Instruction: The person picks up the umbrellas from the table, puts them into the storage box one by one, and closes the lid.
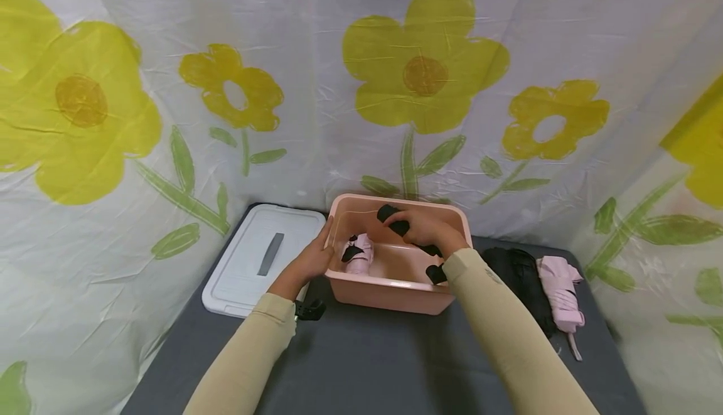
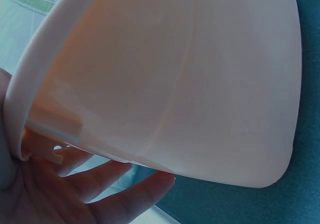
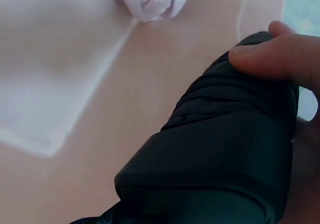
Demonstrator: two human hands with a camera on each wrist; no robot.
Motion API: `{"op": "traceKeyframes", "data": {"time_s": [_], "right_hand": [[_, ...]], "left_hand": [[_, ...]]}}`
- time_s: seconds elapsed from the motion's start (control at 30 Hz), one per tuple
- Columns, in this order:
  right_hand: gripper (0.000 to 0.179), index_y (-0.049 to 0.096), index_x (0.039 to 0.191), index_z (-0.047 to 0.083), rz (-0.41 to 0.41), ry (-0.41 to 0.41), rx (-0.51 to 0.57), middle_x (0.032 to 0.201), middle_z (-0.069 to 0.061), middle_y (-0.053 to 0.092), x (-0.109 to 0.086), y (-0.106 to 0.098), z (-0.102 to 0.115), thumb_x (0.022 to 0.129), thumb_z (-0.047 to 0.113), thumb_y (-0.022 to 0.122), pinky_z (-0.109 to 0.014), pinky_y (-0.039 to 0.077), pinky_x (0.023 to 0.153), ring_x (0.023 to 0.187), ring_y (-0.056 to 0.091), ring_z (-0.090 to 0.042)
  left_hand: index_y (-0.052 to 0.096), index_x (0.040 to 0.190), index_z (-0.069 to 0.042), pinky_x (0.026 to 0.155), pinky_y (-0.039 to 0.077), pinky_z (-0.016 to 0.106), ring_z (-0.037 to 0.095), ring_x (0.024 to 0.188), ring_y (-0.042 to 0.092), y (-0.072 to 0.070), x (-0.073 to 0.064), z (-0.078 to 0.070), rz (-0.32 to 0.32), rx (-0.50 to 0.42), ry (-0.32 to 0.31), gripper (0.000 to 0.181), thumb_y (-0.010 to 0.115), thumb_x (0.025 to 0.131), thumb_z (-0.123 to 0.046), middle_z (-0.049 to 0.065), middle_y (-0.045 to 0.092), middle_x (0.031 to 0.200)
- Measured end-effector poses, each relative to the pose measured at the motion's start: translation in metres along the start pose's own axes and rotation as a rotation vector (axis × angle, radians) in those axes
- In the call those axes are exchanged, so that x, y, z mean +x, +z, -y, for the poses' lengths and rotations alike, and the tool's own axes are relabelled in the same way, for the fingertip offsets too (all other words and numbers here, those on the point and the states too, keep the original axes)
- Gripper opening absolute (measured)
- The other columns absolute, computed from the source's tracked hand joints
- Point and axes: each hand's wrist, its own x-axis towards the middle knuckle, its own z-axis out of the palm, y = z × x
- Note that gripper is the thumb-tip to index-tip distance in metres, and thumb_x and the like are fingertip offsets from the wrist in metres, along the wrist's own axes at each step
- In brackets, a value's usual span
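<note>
A pink plastic bin [image 1: 390, 296] stands at the back of the table. My left hand [image 1: 307, 261] grips its left rim; in the left wrist view, the fingers [image 2: 145, 194] lie against the outside wall. My right hand [image 1: 426, 230] holds a folded black umbrella [image 3: 210, 149] over the bin's interior, tilted. The right wrist view shows the thumb [image 3: 265, 59] on the umbrella's pleated fabric, while the other fingers are mostly hidden. Inside the bin at the left lies a folded pink umbrella [image 1: 360, 261] with a black part near its top.
Left of the bin lies a white lid [image 1: 240, 277] with a grey handle [image 1: 271, 253]. On the right of the dark table [image 1: 361, 358] lie a black folded bundle [image 1: 516, 277] and another pink umbrella [image 1: 560, 292]. A flowered curtain [image 1: 305, 120] hangs close behind.
</note>
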Motion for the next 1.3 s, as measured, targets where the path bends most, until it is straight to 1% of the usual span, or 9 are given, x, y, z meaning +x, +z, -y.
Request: {"op": "traceKeyframes", "data": {"time_s": [0.07, 0.33, 0.5, 0.63, 0.83, 0.97, 1.07, 1.17, 1.3], "right_hand": [[0.066, 0.058, 0.132, 0.037, 0.017, 0.002, 0.004, 0.147, -0.006, 0.043, 0.003, 0.000, -0.001, 0.082, -0.005, 0.049, -0.027, 0.031, 0.049, 0.063, 0.042, -0.019], [0.069, 0.059, 0.129, 0.041, 0.089, 0.031, 0.027, 0.151, 0.001, 0.037, 0.017, 0.009, -0.008, 0.081, -0.007, 0.050, -0.027, 0.024, 0.049, 0.103, 0.047, -0.023], [0.067, 0.060, 0.130, 0.039, 0.094, 0.043, 0.008, 0.148, 0.002, 0.040, 0.024, 0.016, -0.012, 0.080, -0.006, 0.052, -0.027, 0.029, 0.052, 0.099, 0.047, -0.020], [0.066, 0.062, 0.130, 0.031, 0.097, 0.052, -0.035, 0.141, -0.007, 0.046, 0.030, 0.018, -0.013, 0.076, -0.006, 0.058, -0.027, 0.035, 0.059, 0.090, 0.047, -0.024], [0.068, 0.063, 0.130, 0.031, 0.122, 0.082, -0.069, 0.137, -0.011, 0.048, 0.041, 0.025, -0.016, 0.071, -0.004, 0.063, -0.029, 0.033, 0.060, 0.077, 0.038, -0.023], [0.069, 0.063, 0.131, 0.028, 0.152, 0.094, -0.029, 0.140, -0.013, 0.047, 0.045, 0.032, -0.018, 0.071, -0.006, 0.064, -0.029, 0.034, 0.062, 0.083, 0.041, -0.024], [0.067, 0.062, 0.132, 0.026, 0.157, 0.094, -0.019, 0.142, -0.016, 0.047, 0.046, 0.035, -0.017, 0.073, -0.004, 0.066, -0.026, 0.040, 0.069, 0.101, 0.046, -0.024], [0.065, 0.060, 0.134, 0.026, 0.172, 0.128, 0.018, 0.144, -0.016, 0.043, 0.046, 0.036, -0.015, 0.076, -0.002, 0.067, -0.028, 0.044, 0.068, 0.103, 0.047, -0.026], [0.066, 0.051, 0.142, 0.022, 0.202, 0.160, 0.154, 0.152, -0.015, 0.035, 0.046, 0.038, -0.012, 0.082, 0.001, 0.066, -0.036, 0.051, 0.079, 0.108, 0.049, -0.028]], "left_hand": [[-0.001, 0.157, -0.028, 0.118, 0.018, 0.054, 0.035, 0.148, 0.018, 0.000, 0.001, 0.000, -0.002, -0.003, 0.007, 0.069, 0.033, 0.099, -0.011, 0.015, 0.012, 0.162], [-0.003, 0.157, -0.029, 0.117, 0.022, 0.054, 0.036, 0.146, 0.023, 0.000, 0.000, 0.004, 0.003, 0.008, 0.007, 0.069, 0.033, 0.101, -0.013, 0.015, 0.013, 0.162], [-0.003, 0.157, -0.029, 0.116, 0.022, 0.055, 0.037, 0.146, 0.024, 0.001, -0.001, 0.003, -0.001, 0.018, 0.003, 0.069, 0.034, 0.100, -0.014, 0.015, 0.013, 0.162], [-0.001, 0.157, -0.026, 0.117, 0.022, 0.055, 0.038, 0.145, 0.024, 0.001, -0.002, 0.003, -0.007, 0.031, 0.020, 0.070, 0.035, 0.100, -0.012, 0.017, 0.014, 0.162], [-0.001, 0.157, -0.026, 0.116, 0.022, 0.055, 0.038, 0.145, 0.024, 0.001, -0.003, 0.002, -0.007, 0.020, 0.016, 0.069, 0.034, 0.100, -0.012, 0.017, 0.014, 0.162], [0.000, 0.157, -0.027, 0.117, 0.021, 0.054, 0.036, 0.146, 0.022, 0.003, -0.003, 0.002, -0.009, 0.010, 0.023, 0.069, 0.034, 0.100, -0.011, 0.016, 0.013, 0.162], [0.000, 0.157, -0.028, 0.117, 0.021, 0.053, 0.035, 0.147, 0.021, 0.003, -0.003, 0.002, -0.008, 0.006, 0.022, 0.069, 0.034, 0.100, -0.012, 0.014, 0.012, 0.162], [0.000, 0.157, -0.028, 0.117, 0.021, 0.053, 0.035, 0.147, 0.021, 0.002, -0.003, 0.001, -0.010, 0.004, 0.013, 0.068, 0.034, 0.100, -0.012, 0.014, 0.013, 0.162], [0.001, 0.157, -0.028, 0.117, 0.022, 0.054, 0.035, 0.147, 0.021, 0.001, -0.005, 0.000, -0.018, 0.004, 0.006, 0.068, 0.034, 0.101, -0.012, 0.015, 0.014, 0.162]]}}
